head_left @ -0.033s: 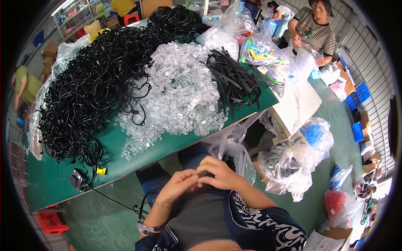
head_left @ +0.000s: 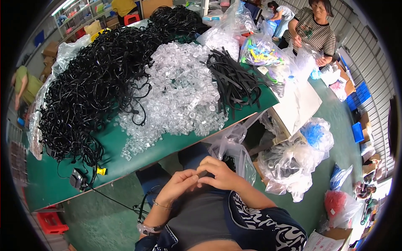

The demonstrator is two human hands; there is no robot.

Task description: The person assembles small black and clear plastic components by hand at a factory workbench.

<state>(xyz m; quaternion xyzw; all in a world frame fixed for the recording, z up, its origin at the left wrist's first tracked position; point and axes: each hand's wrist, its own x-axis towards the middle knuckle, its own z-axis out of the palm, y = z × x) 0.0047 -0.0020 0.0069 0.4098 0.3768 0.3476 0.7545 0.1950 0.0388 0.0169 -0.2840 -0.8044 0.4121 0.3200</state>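
My left hand (head_left: 182,184) and my right hand (head_left: 220,175) meet above my lap, just off the table's front edge. Both are closed, fingertips pressed together. A small dark bit may show between them, too small to name. Beyond my hands, a heap of small clear plastic pieces (head_left: 180,90) lies on the green table (head_left: 167,148). Left of it rises a large tangle of black cords (head_left: 92,79). A pile of flat black straps (head_left: 234,79) lies to its right.
A small black device (head_left: 78,179) with a cable and a yellow piece (head_left: 101,171) sit at the table's near left. Clear plastic bags (head_left: 289,167) crowd the right side by a white box (head_left: 297,106). A co-worker (head_left: 316,31) in a striped shirt handles a bag at the far right.
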